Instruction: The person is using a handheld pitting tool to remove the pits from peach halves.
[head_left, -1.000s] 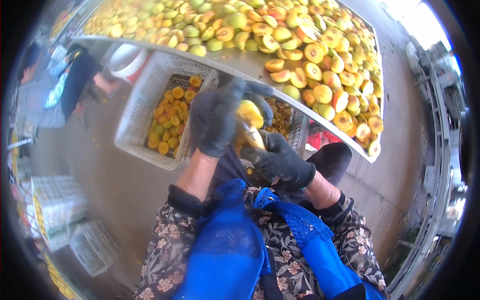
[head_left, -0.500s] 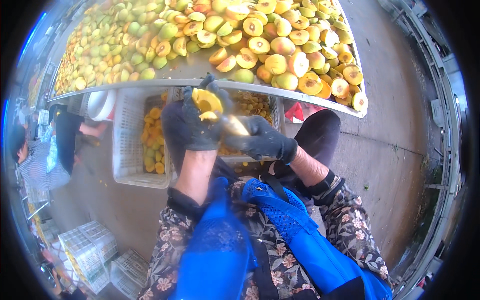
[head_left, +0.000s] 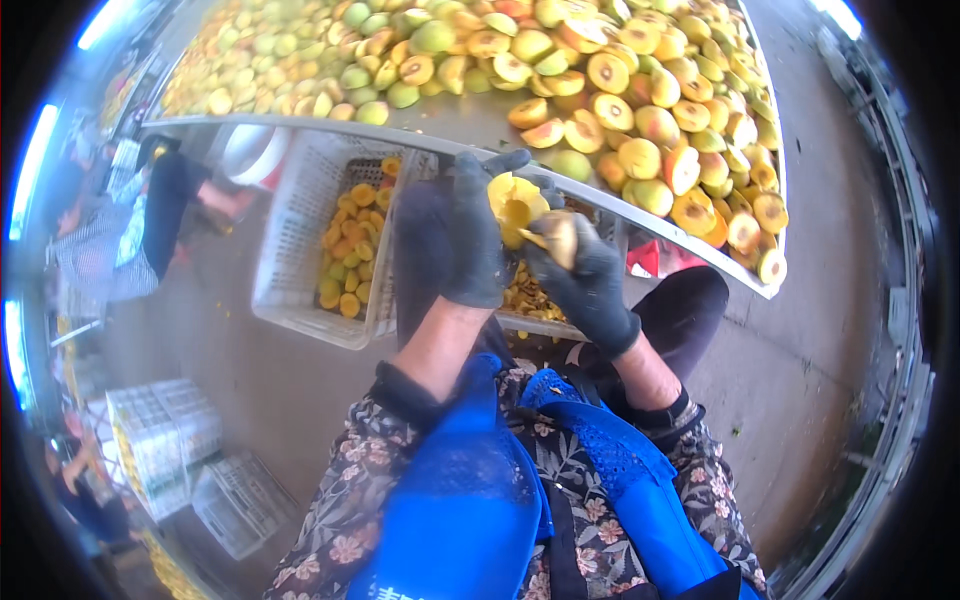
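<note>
My left hand [head_left: 474, 240], in a black glove, is closed around a hollowed yellow peach half [head_left: 515, 205] held cut side up. My right hand [head_left: 582, 283], also gloved, grips a pitting tool with a pale wooden handle [head_left: 560, 236], whose tip is against the fruit. Just beyond them is the metal edge of a table [head_left: 450, 115] heaped with halved peaches [head_left: 610, 75]. Below, a white crate [head_left: 283, 240] holds peach halves [head_left: 352, 240]; a second crate, partly hidden by my hands, holds pits and scraps [head_left: 530, 292].
A white bucket [head_left: 245, 155] stands under the table. Co-workers [head_left: 120, 240] sit at the left and lower left [head_left: 85, 490]. Stacked crates [head_left: 165, 430] are at lower left. A red object [head_left: 655, 258] lies below the table's edge. Metal railing [head_left: 895, 350] runs along the right.
The peach half in my left hand has been turned and looks more hollowed. My right hand with the tool has risen closer to it. The whole view has shifted with my head.
</note>
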